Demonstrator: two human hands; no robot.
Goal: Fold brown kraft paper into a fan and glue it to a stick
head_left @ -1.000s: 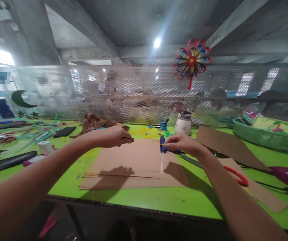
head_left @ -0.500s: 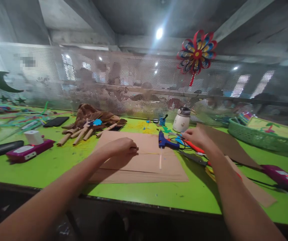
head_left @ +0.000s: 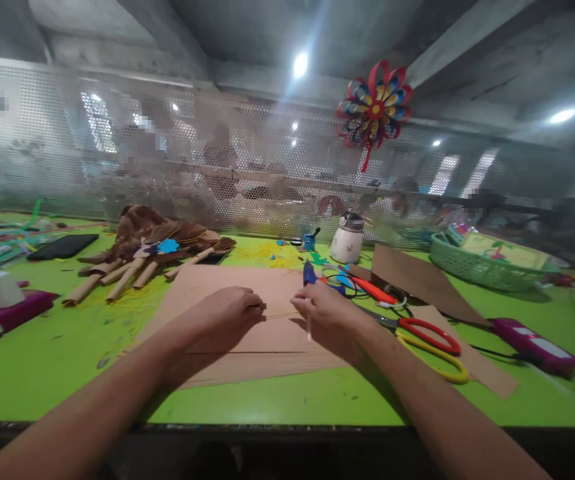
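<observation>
Light brown paper sheets (head_left: 267,340) lie stacked on the green table in front of me. Over their middle, my left hand (head_left: 237,307) is closed, with a small dark brown piece showing at its fingertips. My right hand (head_left: 315,303) is over the right part of the sheets, its fingers pinched; whatever is between them is too small to name. Just behind it is a blue glue gun (head_left: 309,273), partly covered by the hand. A pale thin stick (head_left: 309,330) shows below the right fingers. Scissors with red and yellow handles (head_left: 430,335) lie beside my right forearm.
Rolled paper tubes and brown crumpled paper (head_left: 142,233) lie at the back left, near a black phone (head_left: 65,247). A white bottle (head_left: 346,243) stands behind the glue gun. On the right are a green basket (head_left: 487,270), dark brown card (head_left: 417,280) and a purple power strip (head_left: 537,347).
My right hand has moved left from the red-handled tool to the sheets, near my left hand. The camera view has shifted right, and the scissors' handles now show fully.
</observation>
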